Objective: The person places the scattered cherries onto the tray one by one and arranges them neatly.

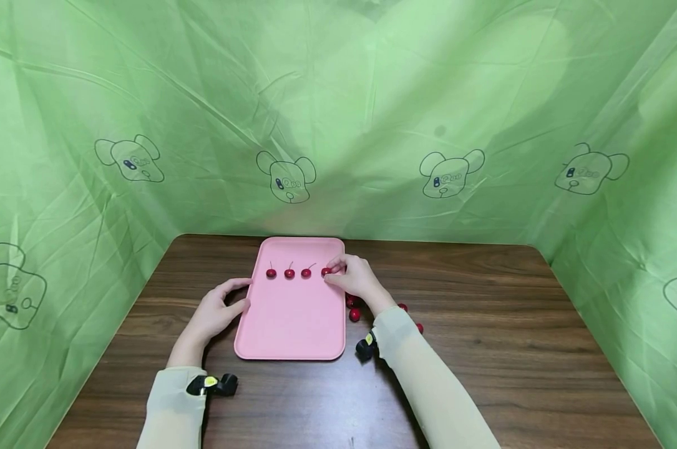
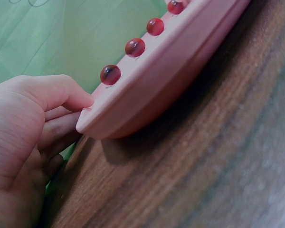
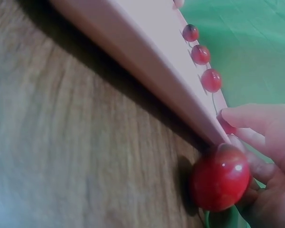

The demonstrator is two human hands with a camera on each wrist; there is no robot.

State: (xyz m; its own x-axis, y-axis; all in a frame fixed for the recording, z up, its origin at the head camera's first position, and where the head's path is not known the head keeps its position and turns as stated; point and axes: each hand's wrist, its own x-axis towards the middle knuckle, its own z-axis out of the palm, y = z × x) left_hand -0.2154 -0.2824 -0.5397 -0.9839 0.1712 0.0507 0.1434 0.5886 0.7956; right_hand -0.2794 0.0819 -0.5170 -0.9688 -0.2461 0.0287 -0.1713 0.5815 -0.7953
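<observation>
On the pink tray (image 1: 293, 318) a row of red cherries with stems runs across the upper part: the left cherry (image 1: 271, 273), the middle cherry (image 1: 289, 274) and another cherry (image 1: 306, 273). My right hand (image 1: 357, 277) reaches over the tray's right rim and pinches a further cherry (image 1: 326, 272) at the row's right end; in the right wrist view that cherry (image 3: 226, 124) is partly covered by the fingers. My left hand (image 1: 214, 312) holds the tray's left rim, thumb and fingers at the edge (image 2: 88, 116).
Several loose cherries lie on the brown wooden table (image 1: 484, 337) right of the tray, among them one cherry (image 1: 354, 315) close to its rim and one cherry (image 1: 419, 328) partly behind the right sleeve. Green cloth (image 1: 338, 125) printed with mouse-like faces hangs around the table.
</observation>
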